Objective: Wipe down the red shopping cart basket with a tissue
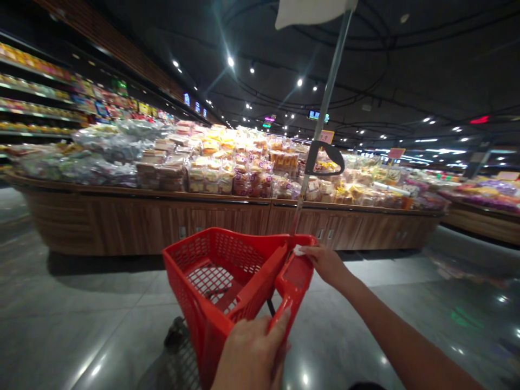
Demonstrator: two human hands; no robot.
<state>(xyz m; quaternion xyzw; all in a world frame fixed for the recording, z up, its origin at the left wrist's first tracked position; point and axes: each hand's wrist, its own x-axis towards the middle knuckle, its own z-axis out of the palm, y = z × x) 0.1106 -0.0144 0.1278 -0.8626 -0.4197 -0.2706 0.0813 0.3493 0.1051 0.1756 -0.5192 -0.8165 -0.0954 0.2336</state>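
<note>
A red plastic shopping cart [215, 320] with a perforated basket stands right in front of me. My left hand [252, 349] is closed around the near part of its red handle [286, 304], the index finger lying along the bar. Pinched in the fingers of my right hand [328, 264] is a crumpled white tissue [299, 250]. The tissue touches the far end of the handle, by a flat panel [297, 272]. From the cart's far corner a metal pole [327, 97] rises, with a dark grey loop [312, 158] fixed on it and a pale sign [312, 12] on top.
A long wooden display counter [227, 214] heaped with packaged baked goods [252, 168] runs across ahead, beyond the cart. Tall stocked shelves [32, 97] stand at the left. Another display counter [487, 212] is at the right. The grey floor [101, 319] is glossy.
</note>
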